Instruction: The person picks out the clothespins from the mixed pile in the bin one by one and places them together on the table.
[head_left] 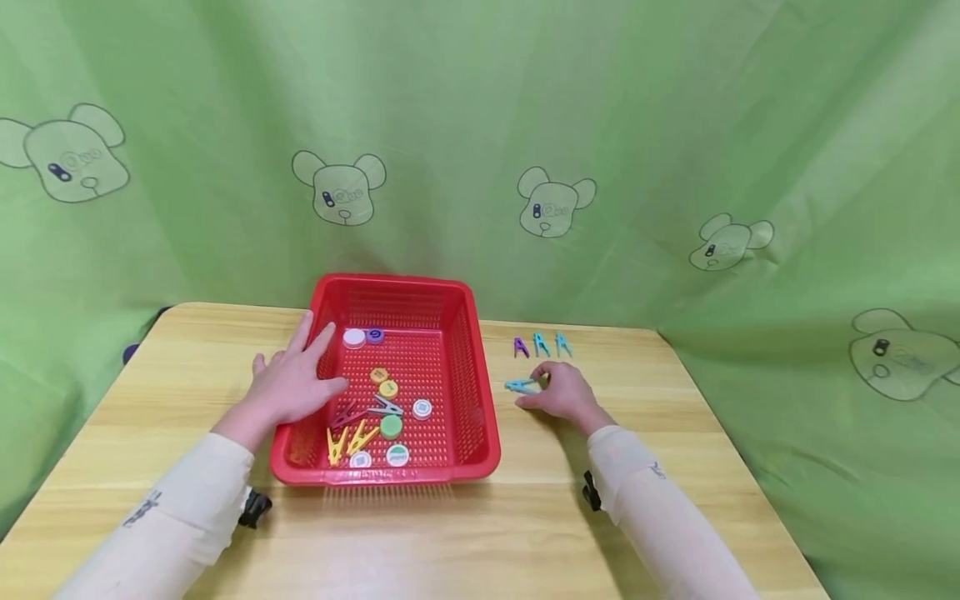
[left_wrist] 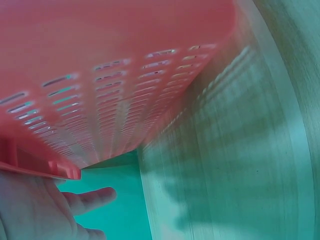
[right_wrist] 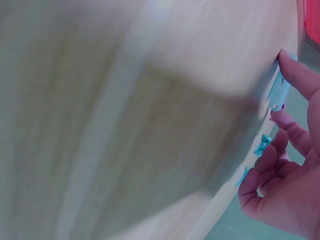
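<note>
At the red basket [head_left: 390, 476], the left hand [head_left: 291, 387] spreads its fingers over the left rim, while to its right the right hand [head_left: 561, 392] pinches a pale-blue clip [head_left: 519, 386] that a slackening fingertip grip could drop near 3 farther clips [head_left: 539, 340].

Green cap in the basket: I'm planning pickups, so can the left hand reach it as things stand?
Probably yes: the left hand, fingers spread, is at the left rim of the open basket, and nothing appears to cover the green cap.

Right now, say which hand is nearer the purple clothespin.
Right. The right hand is close, on the near side of the purple clothespin; the left hand, at the left rim of the red basket.
</note>
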